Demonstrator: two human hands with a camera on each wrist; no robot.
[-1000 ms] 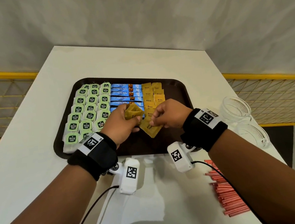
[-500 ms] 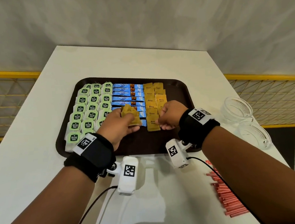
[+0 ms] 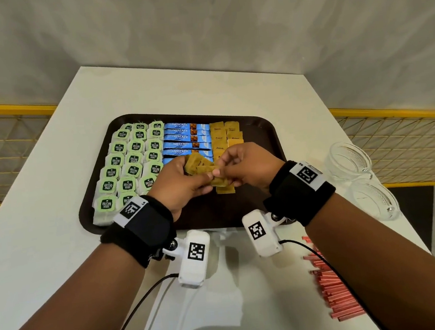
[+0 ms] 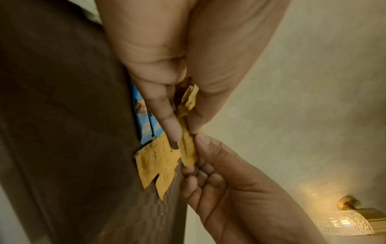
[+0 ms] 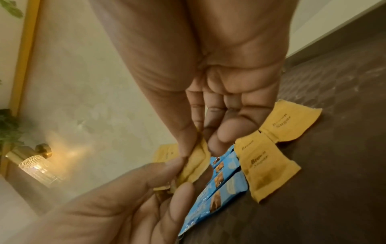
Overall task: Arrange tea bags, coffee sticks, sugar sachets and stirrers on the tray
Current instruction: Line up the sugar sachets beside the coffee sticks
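A dark brown tray (image 3: 261, 134) holds green-labelled tea bags (image 3: 132, 161) on the left, blue coffee sticks (image 3: 187, 138) in the middle and a double column of yellow sugar sachets (image 3: 225, 135) to their right. Above the tray's middle my left hand (image 3: 186, 180) grips a small bunch of sugar sachets (image 4: 185, 102). My right hand (image 3: 240, 163) meets it and pinches one sachet (image 5: 196, 161) of that bunch between thumb and forefinger. Laid sachets (image 5: 265, 166) lie just beneath the hands. Red stirrers (image 3: 335, 296) lie on the white table at the near right, off the tray.
Two clear glass bowls (image 3: 350, 161) (image 3: 374, 201) stand on the table right of the tray. The tray's right strip and near edge are bare. Yellow wire railings run past both table sides. Camera cables trail from both wrists.
My right hand set a sachet down at the near end of the sugar column, then came back to the left hand's bunch and now pinches another sachet. The left hand stayed nearly still.
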